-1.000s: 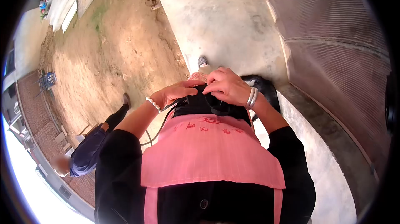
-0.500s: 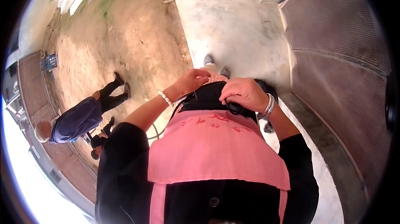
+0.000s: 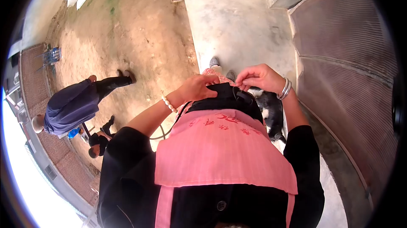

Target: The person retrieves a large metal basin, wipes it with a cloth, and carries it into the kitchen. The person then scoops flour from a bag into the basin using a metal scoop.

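Observation:
At my waist, above the pink apron [image 3: 220, 151], sits a black waist pouch [image 3: 223, 90]. My left hand [image 3: 196, 87], wearing a white beaded bracelet, is closed on the pouch's left edge between thumb and fingers. Silver bangles circle the wrist of my right hand [image 3: 262, 78], whose thumb and fingers pinch together at a thin black cord [image 3: 234, 92] by the pouch's right end. A small dark piece [image 3: 244, 95] lies just below those fingertips. From the pouch's left side a black cable [image 3: 180, 115] loops down past the apron.
A black-and-white animal [image 3: 274, 111] is close by my right side. Two people, one in a dark jacket [image 3: 72, 105] and another in black [image 3: 100, 140], are on the dirt yard [image 3: 135, 33] to the left. A ribbed brown curtain [image 3: 339, 45] hangs along the right.
My right hand has risen away from the pouch, its fingertips now at the cord. My left hand has shifted onto the pouch's edge. More of the animal shows, and the person in the jacket has moved.

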Demonstrator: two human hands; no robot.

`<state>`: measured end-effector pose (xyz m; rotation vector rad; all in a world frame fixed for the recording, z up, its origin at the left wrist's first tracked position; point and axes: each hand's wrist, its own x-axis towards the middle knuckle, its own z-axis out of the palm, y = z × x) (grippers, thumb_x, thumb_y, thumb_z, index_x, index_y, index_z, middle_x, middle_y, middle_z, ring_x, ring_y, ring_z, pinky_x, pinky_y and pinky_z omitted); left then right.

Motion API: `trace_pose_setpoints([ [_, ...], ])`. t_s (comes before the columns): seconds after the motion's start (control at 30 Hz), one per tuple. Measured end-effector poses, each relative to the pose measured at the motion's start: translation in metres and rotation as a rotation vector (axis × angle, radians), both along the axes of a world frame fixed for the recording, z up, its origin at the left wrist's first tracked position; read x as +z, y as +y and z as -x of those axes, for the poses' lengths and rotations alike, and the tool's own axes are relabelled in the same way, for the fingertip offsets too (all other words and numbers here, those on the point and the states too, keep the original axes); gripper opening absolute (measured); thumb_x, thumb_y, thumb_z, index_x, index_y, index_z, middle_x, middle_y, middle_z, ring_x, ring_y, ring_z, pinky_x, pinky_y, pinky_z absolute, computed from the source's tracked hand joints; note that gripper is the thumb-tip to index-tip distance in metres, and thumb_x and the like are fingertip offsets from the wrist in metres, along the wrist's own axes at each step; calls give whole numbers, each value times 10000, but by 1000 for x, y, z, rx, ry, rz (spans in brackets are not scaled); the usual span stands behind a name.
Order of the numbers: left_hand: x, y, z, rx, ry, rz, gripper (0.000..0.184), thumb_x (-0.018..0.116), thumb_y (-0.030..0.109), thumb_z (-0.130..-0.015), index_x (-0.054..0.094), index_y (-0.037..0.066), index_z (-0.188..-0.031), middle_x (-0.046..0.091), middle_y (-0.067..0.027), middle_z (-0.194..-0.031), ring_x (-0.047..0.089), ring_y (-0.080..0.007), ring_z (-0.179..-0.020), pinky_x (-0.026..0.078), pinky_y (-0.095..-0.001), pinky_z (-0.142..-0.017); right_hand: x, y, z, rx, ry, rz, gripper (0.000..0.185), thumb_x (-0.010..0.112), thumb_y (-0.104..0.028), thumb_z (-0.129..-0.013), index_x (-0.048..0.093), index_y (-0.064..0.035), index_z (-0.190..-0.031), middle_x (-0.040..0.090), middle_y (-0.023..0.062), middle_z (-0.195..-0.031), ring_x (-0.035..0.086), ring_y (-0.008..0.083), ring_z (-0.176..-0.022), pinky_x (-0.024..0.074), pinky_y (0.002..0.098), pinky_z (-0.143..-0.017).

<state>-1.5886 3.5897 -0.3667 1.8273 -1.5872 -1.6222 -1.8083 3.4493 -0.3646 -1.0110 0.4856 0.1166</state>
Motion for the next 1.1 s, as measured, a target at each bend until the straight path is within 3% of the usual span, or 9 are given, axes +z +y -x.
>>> trace_pose_setpoints([
  [0.07, 7, -2, 3, -17, -32, -3, 254, 627, 137, -681, 587, 83, -925, 630, -81, -775, 601, -194, -701, 474, -300, -683, -14, -1, -12, 130, 24, 273, 192, 620, -106, -763, 621, -15, -932, 650, 88, -821, 619, 146, -758, 487, 280, -680],
  [0.13, 10, 0, 8, 7, -16, 25, 258, 634, 206, -658, 580, 101, -887, 627, -94, -770, 605, -238, -715, 474, -335, -667, -23, 1, -25, 376, 35, 604, 240, 649, -178, -747, 624, -16, -922, 651, 105, -821, 629, 188, -772, 489, 298, -692],
  [0.17, 11, 1, 10, 22, -10, 39, 264, 637, 240, -647, 577, 110, -868, 625, -100, -768, 607, -261, -722, 474, -352, -659, -31, 4, -31, 450, 13, 634, 279, 667, -221, -705, 625, -32, -906, 643, 137, -811, 624, 264, -764, 484, 337, -685],
  [0.27, 15, 1, 14, 26, -74, 33, 287, 645, 197, -635, 598, 112, -905, 638, -96, -789, 613, -263, -727, 483, -344, -666, -41, 11, -44, 648, -24, 955, 195, 628, -147, -695, 627, -41, -859, 632, 150, -792, 611, 298, -739, 475, 367, -664],
  [0.3, 18, 2, 14, 39, -66, 71, 306, 651, 160, -634, 605, 108, -932, 642, -99, -818, 617, -252, -741, 485, -334, -679, -36, 11, -47, 587, -12, 927, 148, 606, -106, -671, 625, -46, -805, 623, 157, -785, 595, 328, -726, 464, 399, -649],
  [0.47, 35, 7, 18, -21, -67, 344, 447, 688, 38, -586, 622, 113, -1022, 644, -109, -929, 626, -255, -793, 496, -325, -725, -41, 5, -43, 262, -2, 721, 147, 612, -117, -669, 643, -38, -789, 640, 125, -726, 621, 233, -658, 484, 324, -622],
  [0.7, 34, 7, 20, -174, -57, 331, 478, 670, -13, -570, 610, 92, -1033, 547, -101, -1163, 561, -269, -986, 482, -325, -800, -45, 12, -46, 112, 75, 560, 164, 617, -131, -685, 650, -8, -788, 648, 85, -685, 604, 122, -627, 478, 251, -604],
  [0.9, 18, 1, 5, -38, 148, 197, 468, 626, -29, -573, 620, 76, -1029, 612, -103, -1040, 590, -233, -925, 469, -287, -805, -59, 13, -44, 130, 88, 468, 167, 622, -124, -691, 650, -4, -805, 647, 70, -702, 587, 104, -621, 473, 245, -598],
  [1.1, 28, -23, -7, -190, 176, -56, 498, 616, 28, -570, 629, 126, -1059, 643, -95, -947, 600, -205, -835, 469, -284, -761, -56, 10, -45, 101, 93, 267, 125, 602, -77, -756, 638, -15, -859, 605, -11, -706, 522, 39, -603, 424, 187, -518],
])
